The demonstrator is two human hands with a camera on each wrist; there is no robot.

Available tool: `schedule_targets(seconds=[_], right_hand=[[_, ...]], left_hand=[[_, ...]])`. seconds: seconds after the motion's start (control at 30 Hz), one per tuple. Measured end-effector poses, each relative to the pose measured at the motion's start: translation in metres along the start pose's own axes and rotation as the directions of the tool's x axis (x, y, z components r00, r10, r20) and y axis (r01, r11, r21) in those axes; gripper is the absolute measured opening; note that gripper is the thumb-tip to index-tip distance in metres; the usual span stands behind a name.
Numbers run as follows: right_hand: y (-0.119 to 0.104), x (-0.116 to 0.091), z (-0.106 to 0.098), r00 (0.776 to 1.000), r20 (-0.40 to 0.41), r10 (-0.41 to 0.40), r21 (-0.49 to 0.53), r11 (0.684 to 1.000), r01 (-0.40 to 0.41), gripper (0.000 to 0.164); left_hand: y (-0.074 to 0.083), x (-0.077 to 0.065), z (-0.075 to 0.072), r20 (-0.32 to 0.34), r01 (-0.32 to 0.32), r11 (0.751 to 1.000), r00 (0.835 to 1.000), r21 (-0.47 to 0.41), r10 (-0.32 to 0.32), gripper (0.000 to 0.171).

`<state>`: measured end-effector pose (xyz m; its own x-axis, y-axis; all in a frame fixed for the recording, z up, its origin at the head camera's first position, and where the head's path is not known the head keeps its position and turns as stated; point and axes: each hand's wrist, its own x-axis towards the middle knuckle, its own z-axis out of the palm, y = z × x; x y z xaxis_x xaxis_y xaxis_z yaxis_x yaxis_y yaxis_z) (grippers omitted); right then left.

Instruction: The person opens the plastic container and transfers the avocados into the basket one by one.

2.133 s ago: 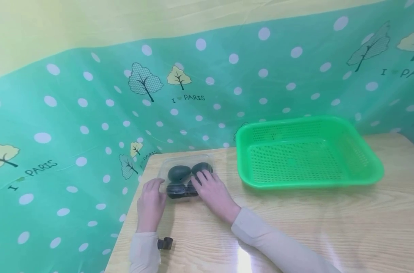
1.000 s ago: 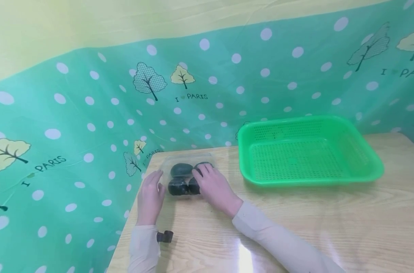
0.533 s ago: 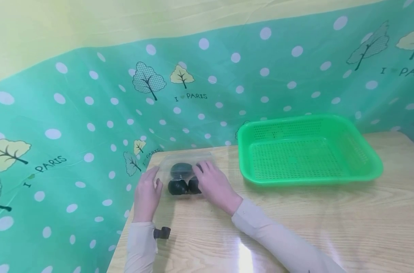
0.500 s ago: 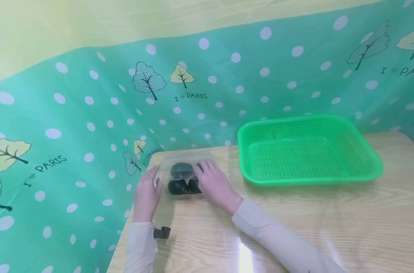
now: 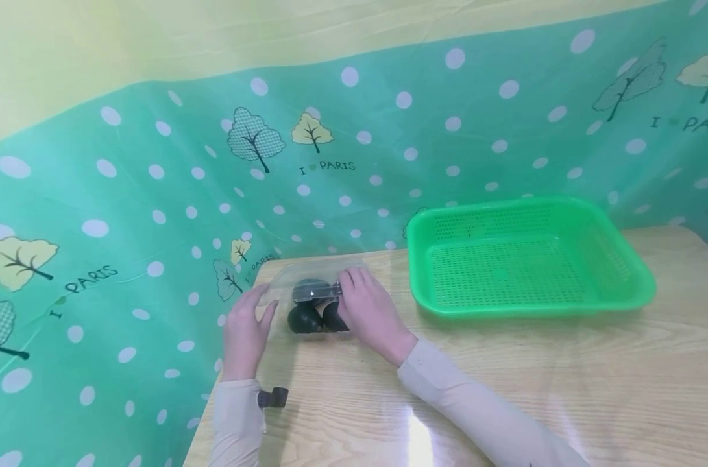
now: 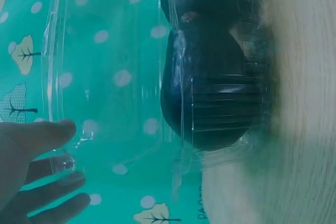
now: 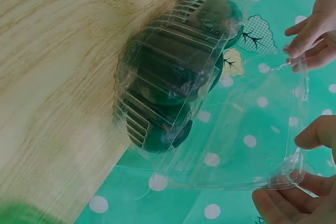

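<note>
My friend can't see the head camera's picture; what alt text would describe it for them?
A person's left hand and right hand hold a raised clear plastic lid by either side above dark avocados. A green plastic basket stands to the right on the wooden table, before a green polka-dot cloth printed with trees.

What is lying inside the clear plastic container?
At least three dark, rounded fruits, perhaps avocados. In the head view the right hand covers the right side, so I cannot count them exactly.
</note>
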<state>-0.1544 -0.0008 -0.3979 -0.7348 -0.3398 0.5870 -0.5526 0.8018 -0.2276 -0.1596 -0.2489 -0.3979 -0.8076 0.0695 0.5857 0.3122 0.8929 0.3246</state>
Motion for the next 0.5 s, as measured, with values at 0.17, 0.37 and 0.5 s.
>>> schedule_targets(seconds=[0.17, 0.37, 0.5], right_hand=[[0.0022, 0.0012, -0.0019, 1.0, -0.028, 0.005, 0.003, 1.0, -0.005, 0.034], [0.0044, 0.0018, -0.0056, 0.998, -0.052, 0.019, -0.015, 1.0, -0.02, 0.036], [0.0054, 0.0018, -0.0065, 0.998, -0.048, 0.039, -0.03, 0.999, -0.04, 0.034]], left_hand=[[-0.0019, 0.0009, -0.0017, -0.042, -0.003, 1.0, 0.999, -0.004, 0.003, 0.036], [-0.0026, 0.0028, -0.0034, -0.091, -0.023, 1.0, 0.996, -0.013, 0.022, 0.025], [-0.0009, 0.0037, -0.0039, -0.106, -0.026, 0.999, 0.994, -0.021, 0.023, 0.02]])
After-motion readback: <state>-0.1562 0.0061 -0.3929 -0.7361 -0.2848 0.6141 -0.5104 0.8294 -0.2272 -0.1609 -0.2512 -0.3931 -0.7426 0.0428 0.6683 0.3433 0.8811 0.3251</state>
